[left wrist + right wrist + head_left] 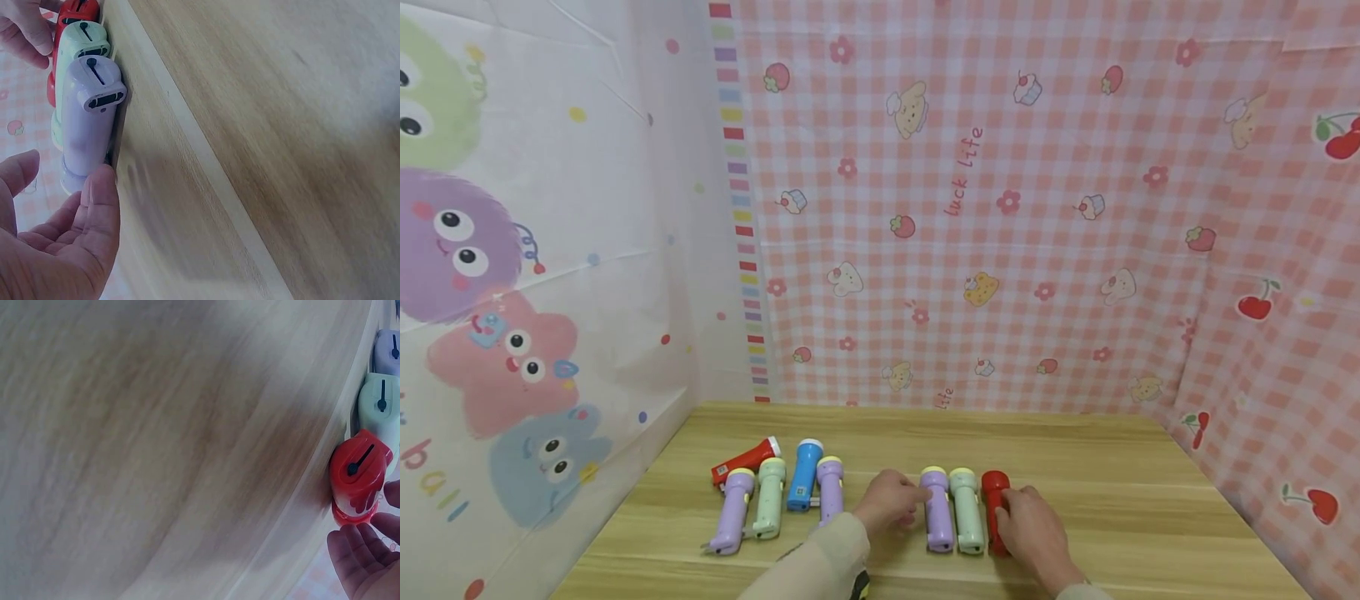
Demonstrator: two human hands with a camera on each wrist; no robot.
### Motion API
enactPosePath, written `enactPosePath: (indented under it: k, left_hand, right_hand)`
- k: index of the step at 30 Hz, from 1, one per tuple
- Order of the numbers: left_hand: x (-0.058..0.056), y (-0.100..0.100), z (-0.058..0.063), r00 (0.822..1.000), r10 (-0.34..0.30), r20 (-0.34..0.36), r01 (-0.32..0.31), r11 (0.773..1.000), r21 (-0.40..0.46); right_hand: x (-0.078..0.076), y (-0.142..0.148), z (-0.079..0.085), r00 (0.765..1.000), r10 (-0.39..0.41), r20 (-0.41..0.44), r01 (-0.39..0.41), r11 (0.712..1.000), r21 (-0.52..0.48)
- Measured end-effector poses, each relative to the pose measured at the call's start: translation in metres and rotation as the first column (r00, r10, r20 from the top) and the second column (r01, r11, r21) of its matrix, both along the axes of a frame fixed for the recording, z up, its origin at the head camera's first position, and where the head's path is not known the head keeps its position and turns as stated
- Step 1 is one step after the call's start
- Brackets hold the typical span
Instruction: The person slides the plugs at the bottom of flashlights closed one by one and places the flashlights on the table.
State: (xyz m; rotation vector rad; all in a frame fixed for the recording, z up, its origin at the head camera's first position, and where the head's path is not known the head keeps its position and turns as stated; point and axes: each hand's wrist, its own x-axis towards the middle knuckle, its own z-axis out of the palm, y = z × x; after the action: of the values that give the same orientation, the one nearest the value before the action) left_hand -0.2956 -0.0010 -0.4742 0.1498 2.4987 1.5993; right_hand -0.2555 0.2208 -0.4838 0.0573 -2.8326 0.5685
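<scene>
Three flashlights lie side by side before me: a purple flashlight (937,510), a light green flashlight (967,510) and a red flashlight (995,500). On the left of this row, my left hand (891,502) has its fingertips right at the purple one; in the left wrist view its thumb and fingers stand apart. From the right, my right hand (1036,532) comes up against the red one, partly covering it. The right wrist view shows relaxed fingers (353,553) beside the red flashlight's side, not wrapped around it.
On the left lie more flashlights: a tilted red one (747,461), a purple one (732,515), a green one (770,500), a blue one (805,475) and another purple one (831,487), partly behind my left sleeve (820,558). Patterned cloths (970,250) enclose the wooden table (1120,467).
</scene>
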Motion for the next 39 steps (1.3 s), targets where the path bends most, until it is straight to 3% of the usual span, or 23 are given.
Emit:
enactPosePath:
  k: [5, 10, 17, 24, 32, 39]
  left_hand:
    - [0.001, -0.004, 0.003, 0.999, -0.036, -0.036, 0.035, 0.998, -0.045]
    - [0.001, -0.008, 0.007, 0.994, -0.072, -0.087, 0.059, 0.987, -0.152]
    - [-0.001, -0.013, 0.012, 0.971, -0.128, -0.2, 0.049, 0.933, -0.357]
    - [-0.001, -0.018, 0.015, 0.959, -0.157, -0.234, 0.039, 0.897, -0.441]
    - [-0.007, -0.029, 0.018, 0.928, -0.212, -0.307, 0.015, 0.844, -0.536]
    - [-0.011, -0.038, 0.026, 0.93, -0.205, -0.306, -0.004, 0.825, -0.566]
  right_hand:
    - [0.0, 0.001, 0.001, 1.0, -0.002, 0.005, 0.002, 1.0, -0.005]
    - [0.001, 0.0, 0.002, 1.0, -0.007, 0.014, 0.007, 1.0, -0.002]
    - [0.002, -0.003, 0.004, 0.999, -0.023, 0.048, 0.026, 0.998, -0.05]
    - [0.002, -0.004, 0.002, 0.999, -0.027, 0.044, 0.029, 0.999, -0.045]
    - [0.003, -0.006, 0.003, 0.999, -0.03, 0.019, 0.031, 0.999, -0.044]
    - [0.003, -0.009, 0.003, 0.999, -0.035, 0.038, 0.036, 0.999, -0.034]
